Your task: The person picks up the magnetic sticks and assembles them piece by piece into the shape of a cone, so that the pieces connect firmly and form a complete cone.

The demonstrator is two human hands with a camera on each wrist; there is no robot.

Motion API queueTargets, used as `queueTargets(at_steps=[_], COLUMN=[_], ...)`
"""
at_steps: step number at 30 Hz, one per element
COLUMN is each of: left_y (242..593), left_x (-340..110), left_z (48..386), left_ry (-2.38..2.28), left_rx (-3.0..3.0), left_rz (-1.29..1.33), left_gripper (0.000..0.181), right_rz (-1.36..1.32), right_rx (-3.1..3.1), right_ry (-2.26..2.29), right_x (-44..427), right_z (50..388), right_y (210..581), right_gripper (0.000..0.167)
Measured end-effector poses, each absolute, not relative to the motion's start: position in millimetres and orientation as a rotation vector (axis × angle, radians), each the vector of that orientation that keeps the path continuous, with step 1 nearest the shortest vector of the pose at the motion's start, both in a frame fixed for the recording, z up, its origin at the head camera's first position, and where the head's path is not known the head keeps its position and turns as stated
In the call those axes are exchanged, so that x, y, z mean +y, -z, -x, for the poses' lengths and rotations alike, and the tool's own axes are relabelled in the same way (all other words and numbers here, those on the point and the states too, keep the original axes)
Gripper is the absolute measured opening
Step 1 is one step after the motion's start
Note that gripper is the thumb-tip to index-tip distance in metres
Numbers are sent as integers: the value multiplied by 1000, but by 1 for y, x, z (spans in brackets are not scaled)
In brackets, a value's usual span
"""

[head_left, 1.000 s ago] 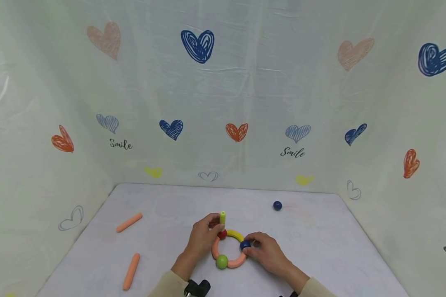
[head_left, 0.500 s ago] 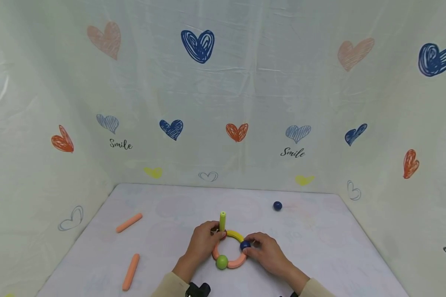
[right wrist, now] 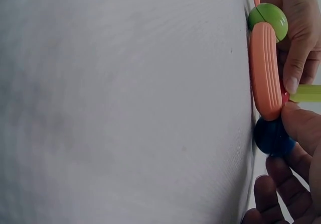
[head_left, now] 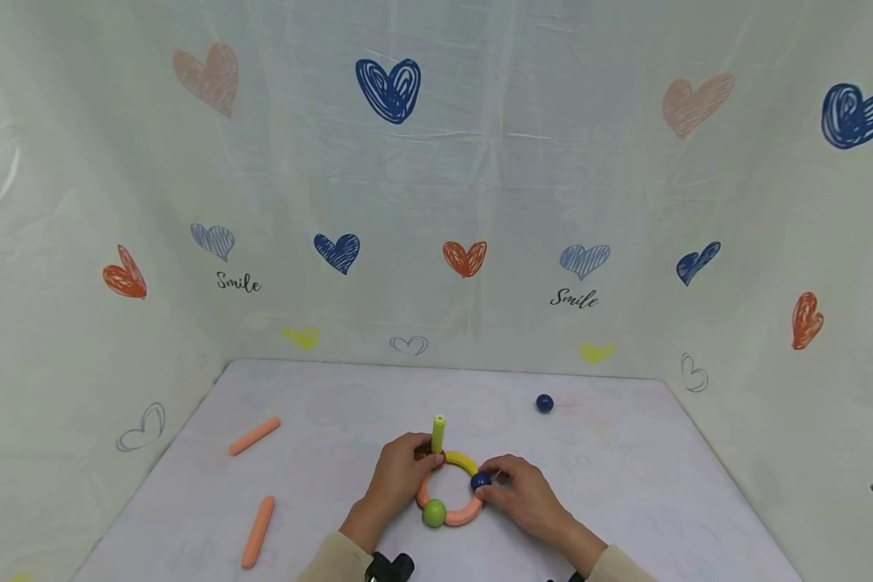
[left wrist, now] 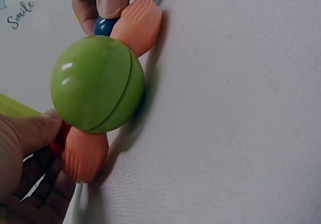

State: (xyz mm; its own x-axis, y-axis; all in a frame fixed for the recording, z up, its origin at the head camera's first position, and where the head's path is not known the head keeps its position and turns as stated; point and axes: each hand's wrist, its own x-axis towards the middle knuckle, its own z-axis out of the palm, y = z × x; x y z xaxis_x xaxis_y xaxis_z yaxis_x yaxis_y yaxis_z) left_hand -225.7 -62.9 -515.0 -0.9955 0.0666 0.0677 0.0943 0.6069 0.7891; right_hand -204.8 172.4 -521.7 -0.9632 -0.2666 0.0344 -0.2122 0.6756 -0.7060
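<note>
A ring of curved rods and balls lies on the table in front of me. It has a green ball (head_left: 434,512), orange curved rods (head_left: 466,515), a yellow curved rod (head_left: 461,461) and a blue ball (head_left: 481,481). My left hand (head_left: 398,475) pinches the red ball (left wrist: 60,138) at the ring's far left, mostly covered by the thumb in the head view. From that ball a yellow-green stick (head_left: 438,434) stands upright. On the ring's right side, my right hand (head_left: 525,499) holds the blue ball between thumb and fingers.
Two straight orange rods, one farther back (head_left: 255,436) and one nearer (head_left: 258,532), lie on the left of the white table (head_left: 335,404). A loose blue ball (head_left: 544,403) sits at the back right. A patterned curtain (head_left: 436,178) surrounds the table.
My left hand has slid down from the yellow-green stick to the red ball at its base, leaving the stick standing. The right hand stays on the blue ball.
</note>
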Motion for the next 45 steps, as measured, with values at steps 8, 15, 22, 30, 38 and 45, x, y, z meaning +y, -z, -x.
queueTargets(at_steps=[8, 15, 22, 30, 38, 45], left_y=[519, 518, 517, 520, 519, 519], left_x=[-67, -73, -81, -84, -98, -106], left_z=[218, 207, 189, 172, 172, 180], left_ry=[1426, 1464, 1420, 1295, 1200, 1196], left_rx=[-2768, -2788, -2884, -2958, -2939, -2925], left_rz=[140, 161, 332, 427, 379, 342], left_gripper=[43, 37, 45, 44, 33, 31], right_rz=[395, 378, 378, 380, 513, 617], right_rx=[2818, 2829, 2837, 2860, 2829, 2731], right_ry=[1155, 1159, 1160, 1130, 1065, 1087], right_x=[172, 172, 171, 171, 171, 170], right_z=[204, 203, 202, 201, 191, 187], right_y=[522, 523, 524, 524, 522, 521], right_gripper=[34, 34, 34, 34, 34, 35])
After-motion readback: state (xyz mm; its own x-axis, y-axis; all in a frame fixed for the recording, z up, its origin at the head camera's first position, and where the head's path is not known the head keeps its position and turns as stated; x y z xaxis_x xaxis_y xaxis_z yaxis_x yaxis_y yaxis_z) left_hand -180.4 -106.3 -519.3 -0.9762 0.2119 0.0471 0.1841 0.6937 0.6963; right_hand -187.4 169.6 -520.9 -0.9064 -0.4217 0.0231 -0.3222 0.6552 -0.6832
